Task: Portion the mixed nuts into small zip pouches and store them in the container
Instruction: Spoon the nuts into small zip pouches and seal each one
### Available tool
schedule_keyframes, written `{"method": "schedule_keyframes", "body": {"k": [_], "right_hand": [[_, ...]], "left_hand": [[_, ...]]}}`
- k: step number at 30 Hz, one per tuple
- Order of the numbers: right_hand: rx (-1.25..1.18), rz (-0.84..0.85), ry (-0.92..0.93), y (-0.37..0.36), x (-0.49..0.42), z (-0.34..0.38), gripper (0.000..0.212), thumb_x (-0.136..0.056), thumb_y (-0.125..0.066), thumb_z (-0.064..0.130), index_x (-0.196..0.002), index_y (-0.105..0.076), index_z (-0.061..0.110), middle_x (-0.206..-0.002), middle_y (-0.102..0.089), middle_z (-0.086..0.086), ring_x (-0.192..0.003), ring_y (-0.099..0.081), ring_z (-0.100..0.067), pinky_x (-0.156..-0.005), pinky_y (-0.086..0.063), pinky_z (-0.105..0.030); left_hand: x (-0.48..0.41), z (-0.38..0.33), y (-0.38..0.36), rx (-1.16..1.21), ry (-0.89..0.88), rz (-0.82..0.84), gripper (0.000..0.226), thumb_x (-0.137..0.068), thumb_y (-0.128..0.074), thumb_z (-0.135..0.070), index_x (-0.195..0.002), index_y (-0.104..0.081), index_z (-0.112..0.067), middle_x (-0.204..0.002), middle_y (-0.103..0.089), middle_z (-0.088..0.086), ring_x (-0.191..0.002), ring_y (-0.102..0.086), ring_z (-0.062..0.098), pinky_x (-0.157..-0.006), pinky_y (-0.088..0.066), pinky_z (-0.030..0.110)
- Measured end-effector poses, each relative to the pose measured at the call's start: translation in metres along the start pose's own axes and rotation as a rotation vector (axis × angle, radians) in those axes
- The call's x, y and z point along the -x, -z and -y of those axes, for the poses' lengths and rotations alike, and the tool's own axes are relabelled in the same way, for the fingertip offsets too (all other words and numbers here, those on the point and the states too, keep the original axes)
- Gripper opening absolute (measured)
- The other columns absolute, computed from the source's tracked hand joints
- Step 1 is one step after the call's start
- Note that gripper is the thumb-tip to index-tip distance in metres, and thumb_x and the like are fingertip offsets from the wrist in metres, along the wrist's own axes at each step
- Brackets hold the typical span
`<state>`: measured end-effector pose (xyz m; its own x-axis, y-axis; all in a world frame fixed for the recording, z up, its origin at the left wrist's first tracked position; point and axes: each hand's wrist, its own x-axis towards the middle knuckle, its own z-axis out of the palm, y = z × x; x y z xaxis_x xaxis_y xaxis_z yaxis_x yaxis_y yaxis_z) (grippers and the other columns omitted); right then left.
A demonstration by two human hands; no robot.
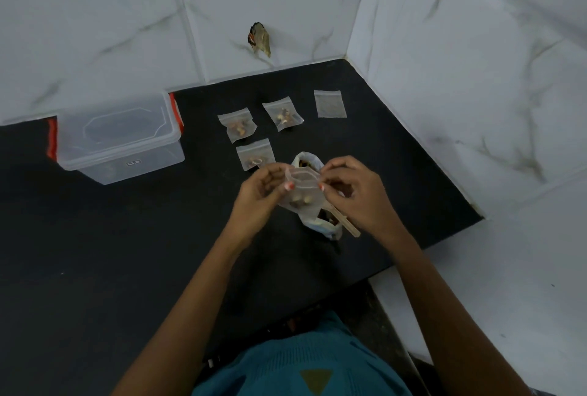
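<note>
my left hand (260, 187) and right hand (352, 192) each pinch a top corner of the pouch (303, 197), nuts inside, over the nut bag (330, 230) — sealing step, i judge — next calls for pressing the zip flat, then the lidded container (117, 138) at 10 o'clock.

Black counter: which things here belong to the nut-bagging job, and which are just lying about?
Part of the job: held pouch, pinched by left hand and right hand; three filled pouches; empty pouch; nut bag; wooden stick at the bag; lidded container.
Just lying about: dark scrap stuck on the wall tile.
</note>
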<state>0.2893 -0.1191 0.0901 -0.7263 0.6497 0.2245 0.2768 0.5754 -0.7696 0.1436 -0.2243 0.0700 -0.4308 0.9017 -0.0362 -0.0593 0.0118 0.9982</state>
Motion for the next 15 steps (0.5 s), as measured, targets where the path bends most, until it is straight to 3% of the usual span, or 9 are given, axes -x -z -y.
{"method": "schedule_keyframes", "body": {"k": [3,7,9,11,15], "right_hand": [[-0.056,0.016,0.061,0.006,-0.003,0.001,0.018,-0.078,-0.066,-0.002,-0.094,-0.067,0.006,-0.1,-0.054,0.003,-0.095,-0.054,0.008,-0.079,-0.045,-0.007],[-0.067,0.024,0.088,0.009,-0.007,0.004,0.014,-0.073,-0.073,0.006,-0.085,-0.065,0.004,-0.102,-0.055,-0.003,-0.096,-0.055,0.002,-0.079,-0.049,-0.011],[-0.121,-0.023,0.022,0.007,-0.008,0.008,0.011,-0.076,-0.07,0.001,-0.083,-0.062,0.005,-0.098,-0.059,-0.002,-0.093,-0.059,-0.003,-0.079,-0.052,-0.017],[-0.224,-0.079,-0.084,0.003,-0.008,0.015,0.021,-0.078,-0.067,0.0,-0.085,-0.057,0.017,-0.091,-0.062,0.003,-0.087,-0.063,-0.007,-0.077,-0.056,-0.025],[-0.45,-0.177,-0.181,-0.005,-0.01,0.025,0.041,-0.078,-0.063,-0.007,-0.1,-0.044,0.022,-0.083,-0.063,0.003,-0.079,-0.064,-0.002,-0.073,-0.053,-0.019]], "left_hand": [[0.0,-0.006,0.002,0.001,-0.068,-0.115,0.017,-0.085,-0.057,-0.003,-0.088,-0.06,-0.019,-0.091,-0.064,-0.007,-0.086,-0.063,-0.001,-0.075,-0.052,0.016],[-0.003,-0.012,0.0,-0.021,-0.153,-0.171,0.019,-0.084,-0.058,0.001,-0.082,-0.06,-0.018,-0.091,-0.064,-0.004,-0.088,-0.063,0.003,-0.079,-0.052,0.019],[-0.003,-0.015,-0.001,-0.025,-0.171,-0.154,0.019,-0.085,-0.057,0.001,-0.083,-0.058,-0.018,-0.09,-0.064,-0.003,-0.087,-0.064,0.003,-0.077,-0.052,0.018],[-0.004,-0.017,-0.003,-0.016,-0.173,-0.16,0.018,-0.085,-0.057,0.0,-0.084,-0.057,-0.018,-0.087,-0.063,-0.002,-0.082,-0.064,0.002,-0.073,-0.052,0.016],[-0.002,-0.024,-0.004,0.074,-0.154,-0.164,0.02,-0.085,-0.058,-0.002,-0.094,-0.055,-0.019,-0.084,-0.066,-0.004,-0.083,-0.065,0.003,-0.073,-0.053,0.019]]}}
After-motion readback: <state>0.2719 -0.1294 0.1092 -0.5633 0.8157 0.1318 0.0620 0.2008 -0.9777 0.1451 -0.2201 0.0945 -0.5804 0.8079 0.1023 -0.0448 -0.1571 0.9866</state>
